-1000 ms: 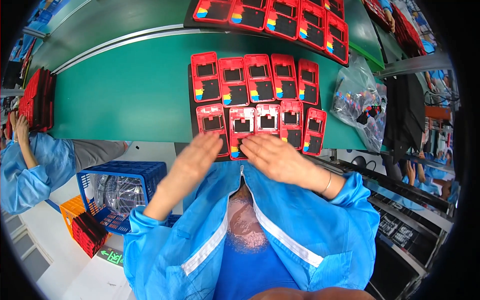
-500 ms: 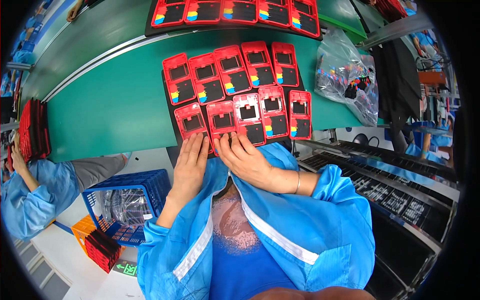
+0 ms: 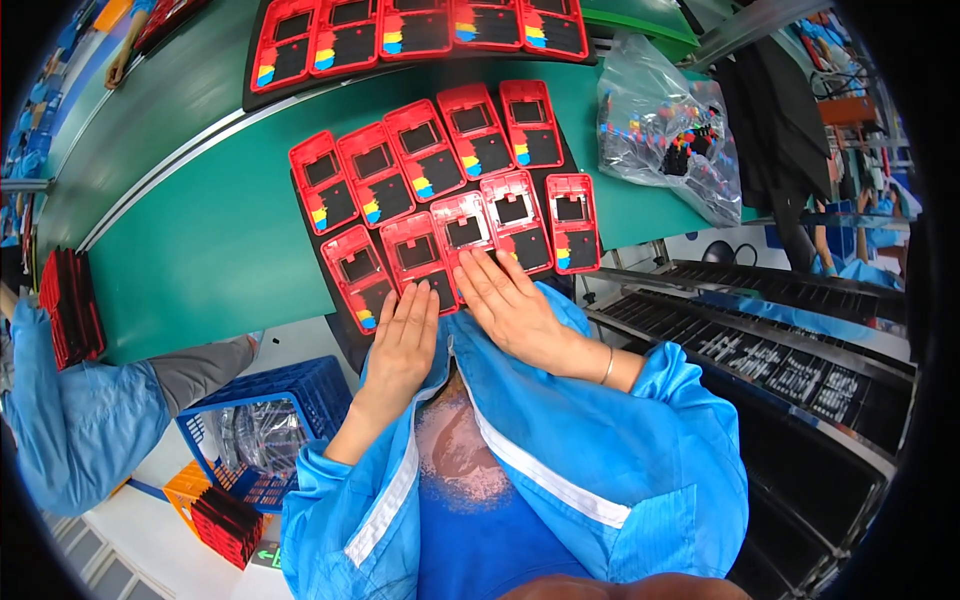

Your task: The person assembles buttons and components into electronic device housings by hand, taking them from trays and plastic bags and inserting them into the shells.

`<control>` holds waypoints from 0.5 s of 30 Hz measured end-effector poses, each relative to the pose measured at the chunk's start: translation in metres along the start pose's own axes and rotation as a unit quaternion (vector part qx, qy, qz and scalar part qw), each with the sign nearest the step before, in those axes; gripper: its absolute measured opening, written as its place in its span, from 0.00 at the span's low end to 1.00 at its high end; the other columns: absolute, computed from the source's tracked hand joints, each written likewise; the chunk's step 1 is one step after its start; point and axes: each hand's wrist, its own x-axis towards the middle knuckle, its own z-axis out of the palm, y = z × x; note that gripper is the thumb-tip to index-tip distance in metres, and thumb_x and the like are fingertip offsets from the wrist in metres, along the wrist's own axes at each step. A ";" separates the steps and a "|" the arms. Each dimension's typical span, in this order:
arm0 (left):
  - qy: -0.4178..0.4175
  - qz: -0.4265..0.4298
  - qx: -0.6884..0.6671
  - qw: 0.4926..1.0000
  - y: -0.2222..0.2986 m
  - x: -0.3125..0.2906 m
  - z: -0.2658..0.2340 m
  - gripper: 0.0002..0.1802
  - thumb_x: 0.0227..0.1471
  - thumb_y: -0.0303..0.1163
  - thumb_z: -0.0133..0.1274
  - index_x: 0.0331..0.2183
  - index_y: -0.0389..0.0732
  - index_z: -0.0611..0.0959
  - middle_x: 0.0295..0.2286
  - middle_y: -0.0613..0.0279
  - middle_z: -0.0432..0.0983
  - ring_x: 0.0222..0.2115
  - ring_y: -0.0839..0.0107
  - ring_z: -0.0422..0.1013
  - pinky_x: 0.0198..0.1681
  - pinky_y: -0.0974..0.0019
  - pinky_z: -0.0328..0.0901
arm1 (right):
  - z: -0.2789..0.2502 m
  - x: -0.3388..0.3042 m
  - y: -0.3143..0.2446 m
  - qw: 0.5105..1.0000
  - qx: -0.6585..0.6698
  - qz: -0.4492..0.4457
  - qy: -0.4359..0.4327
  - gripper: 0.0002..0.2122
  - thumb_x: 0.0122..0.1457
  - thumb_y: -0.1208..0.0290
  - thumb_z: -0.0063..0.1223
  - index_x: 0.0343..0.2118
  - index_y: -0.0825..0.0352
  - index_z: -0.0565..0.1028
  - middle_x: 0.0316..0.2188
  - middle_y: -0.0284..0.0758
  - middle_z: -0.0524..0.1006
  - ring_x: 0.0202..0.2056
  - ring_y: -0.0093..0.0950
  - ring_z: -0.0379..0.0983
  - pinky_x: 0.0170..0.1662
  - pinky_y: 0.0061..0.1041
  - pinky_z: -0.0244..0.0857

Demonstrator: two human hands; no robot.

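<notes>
Head view: ten red plastic frames (image 3: 452,185), flat rounded rectangles each with a square window and small coloured tabs, lie in two rows of five on a black tray (image 3: 340,335) on the green belt (image 3: 200,240). Left hand (image 3: 405,335) lies flat, fingers together, on the near-row frame second from left; right hand (image 3: 510,300) lies flat, fingers slightly spread, on the middle one, neither pinching. Four more frames sit on a farther tray (image 3: 400,25); one crinkled clear bag (image 3: 665,135) lies at right.

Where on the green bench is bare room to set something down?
Free: the green surface left of the tray of red frames. Crowded: the tray under both hands, left hand, right hand, and the clear bag on its right.
</notes>
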 end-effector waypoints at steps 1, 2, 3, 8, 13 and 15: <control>-0.008 -0.007 0.006 1.000 0.001 0.001 0.002 0.26 0.55 0.22 0.51 0.57 0.31 0.77 0.60 0.47 0.70 0.62 0.53 0.66 0.67 0.48 0.60 | -0.001 -0.003 0.000 1.000 -0.003 0.005 0.000 0.30 0.59 0.68 0.48 0.63 0.79 0.65 0.67 0.56 0.61 0.69 0.47 0.57 0.72 0.50 0.46; -0.016 -0.014 0.013 1.000 0.002 0.001 0.004 0.27 0.56 0.22 0.50 0.58 0.31 0.77 0.60 0.47 0.70 0.63 0.53 0.66 0.67 0.48 0.59 | -0.005 -0.007 -0.002 0.998 0.016 0.048 0.030 0.29 0.59 0.69 0.48 0.63 0.79 0.65 0.67 0.55 0.61 0.69 0.47 0.57 0.72 0.52 0.46; -0.014 -0.009 0.011 1.000 0.001 0.001 0.006 0.27 0.56 0.22 0.50 0.58 0.31 0.77 0.60 0.47 0.70 0.63 0.53 0.66 0.67 0.48 0.59 | -0.006 -0.010 -0.001 0.993 0.035 0.092 0.060 0.29 0.59 0.70 0.49 0.63 0.78 0.66 0.67 0.55 0.62 0.69 0.47 0.58 0.71 0.54 0.46; -0.009 -0.011 0.032 0.999 0.002 0.001 0.005 0.30 0.53 0.24 0.50 0.58 0.28 0.75 0.60 0.45 0.68 0.62 0.53 0.65 0.67 0.49 0.59 | 0.003 -0.016 0.011 0.995 0.000 0.098 0.036 0.28 0.58 0.70 0.58 0.61 0.74 0.68 0.64 0.51 0.66 0.65 0.44 0.64 0.70 0.49 0.50; -0.008 -0.009 -0.030 0.999 0.004 0.019 -0.011 0.29 0.53 0.24 0.49 0.57 0.28 0.75 0.61 0.44 0.68 0.62 0.52 0.66 0.67 0.50 0.59 | 0.009 -0.022 0.015 0.995 0.000 0.097 0.027 0.32 0.57 0.69 0.61 0.64 0.73 0.66 0.66 0.52 0.63 0.67 0.47 0.61 0.70 0.53 0.48; -0.018 0.031 -0.114 0.993 0.012 0.036 -0.011 0.31 0.53 0.22 0.49 0.59 0.26 0.73 0.62 0.42 0.65 0.65 0.50 0.62 0.69 0.47 0.56 | 0.002 -0.023 0.012 0.991 0.051 0.116 0.050 0.33 0.56 0.69 0.63 0.64 0.72 0.65 0.67 0.52 0.62 0.67 0.48 0.60 0.71 0.54 0.46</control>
